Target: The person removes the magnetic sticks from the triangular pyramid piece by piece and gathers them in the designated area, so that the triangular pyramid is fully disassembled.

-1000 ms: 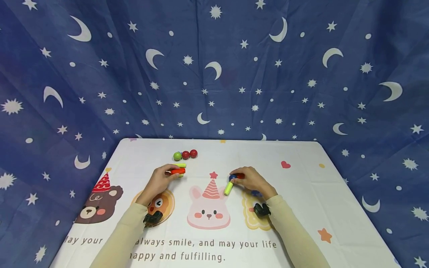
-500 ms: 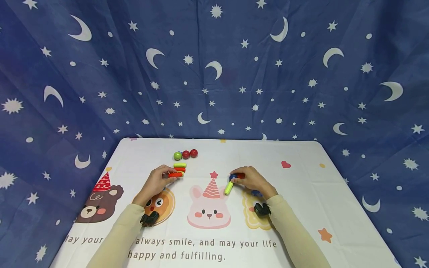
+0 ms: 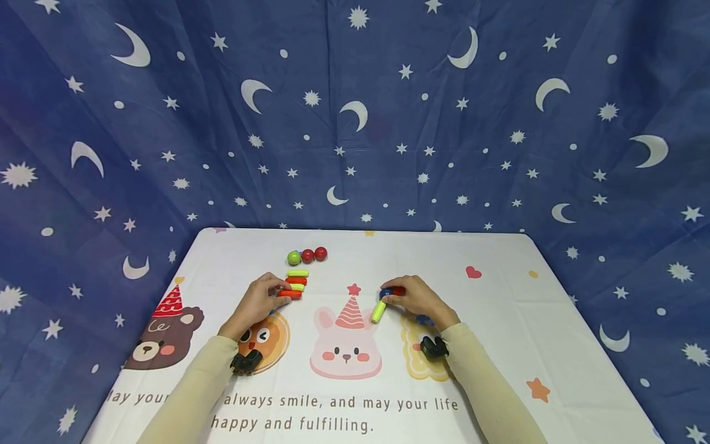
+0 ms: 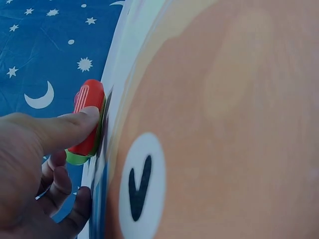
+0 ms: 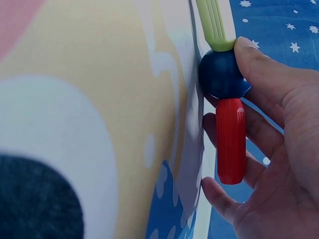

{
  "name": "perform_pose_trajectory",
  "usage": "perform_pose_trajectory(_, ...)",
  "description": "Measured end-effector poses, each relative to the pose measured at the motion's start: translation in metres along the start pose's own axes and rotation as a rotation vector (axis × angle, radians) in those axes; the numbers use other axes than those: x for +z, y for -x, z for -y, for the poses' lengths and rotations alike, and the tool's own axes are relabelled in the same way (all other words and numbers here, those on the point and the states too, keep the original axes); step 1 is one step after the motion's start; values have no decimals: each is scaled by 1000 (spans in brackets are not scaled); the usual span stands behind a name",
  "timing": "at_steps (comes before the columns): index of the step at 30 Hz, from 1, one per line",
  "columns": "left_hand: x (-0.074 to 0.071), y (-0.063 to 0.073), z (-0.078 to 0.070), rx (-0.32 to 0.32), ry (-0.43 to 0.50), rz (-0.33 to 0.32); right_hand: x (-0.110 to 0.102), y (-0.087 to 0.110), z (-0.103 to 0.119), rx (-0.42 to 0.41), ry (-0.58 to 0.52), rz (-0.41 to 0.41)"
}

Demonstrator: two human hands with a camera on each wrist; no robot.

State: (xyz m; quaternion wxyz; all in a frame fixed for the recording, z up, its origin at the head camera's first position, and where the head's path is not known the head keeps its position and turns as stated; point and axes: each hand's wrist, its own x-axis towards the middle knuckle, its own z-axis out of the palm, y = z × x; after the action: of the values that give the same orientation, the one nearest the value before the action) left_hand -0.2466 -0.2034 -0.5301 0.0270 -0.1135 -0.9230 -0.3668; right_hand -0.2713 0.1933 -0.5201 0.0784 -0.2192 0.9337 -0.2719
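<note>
My left hand (image 3: 261, 300) pinches a red ribbed rod (image 3: 291, 295) at the near end of a row of short rods. Beyond it lie a yellow-green rod (image 3: 297, 287), another red rod (image 3: 297, 281) and a farther yellow-green rod (image 3: 297, 273), roughly parallel. In the left wrist view the thumb presses on the red rod (image 4: 91, 92). To the right, my right hand (image 3: 418, 297) holds a dark blue ball (image 5: 222, 74) between thumb and fingers. A red rod (image 5: 231, 142) and a yellow-green rod (image 5: 217, 25) meet the ball at opposite sides, the latter pointing towards me.
Behind the rods, a green ball (image 3: 294, 258) and two red balls, one in the middle (image 3: 307, 256) and one at the right (image 3: 320, 253), sit in a row with a bit of blue behind. A printed white cloth (image 3: 355, 413) covers the table; a starry blue curtain (image 3: 388, 123) surrounds it.
My left hand has drawn the red rod slightly nearer, off the others, which now show as a row of parallel rods. The right hand has stayed in place on the blue ball.
</note>
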Motion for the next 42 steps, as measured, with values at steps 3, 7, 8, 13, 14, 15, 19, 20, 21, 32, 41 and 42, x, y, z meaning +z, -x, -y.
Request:
perform_pose_trajectory(3,0,0,1,12,-10,1,-1,1,1,-4,5,1)
perform_pose_trajectory(7,1,-1,2,18,-16,3,-2,2,2,-8,2,-1)
perform_pose_trajectory(8,2,-1,3,15,-14,3,-2,2,2,-8,0,-1)
perform_pose_trajectory(13,2,-1,3,-15,1,6,-2,2,2,1,2,-2)
perform_pose_trajectory(14,2,-1,3,-20,2,6,-2,2,2,4,3,0)
perform_pose_trajectory(15,2,-1,3,-25,2,5,-2,2,2,5,7,1)
perform_pose_trajectory(19,1,-1,2,-33,2,-6,-3,3,2,22,0,21)
perform_pose_trajectory(20,1,-1,2,-33,3,-8,-3,3,2,27,-2,27)
perform_pose_trajectory(21,0,-1,2,-32,1,-9,-3,3,3,32,-6,33)
perform_pose_trajectory(32,-3,-1,-1,11,8,-37,-1,4,3,47,18,27)
perform_pose_trajectory(41,-4,0,-24,16,66,-55,0,6,4,34,32,-15)
perform_pose_trajectory(42,-3,-1,-28,33,72,-60,0,6,4,29,36,-18)
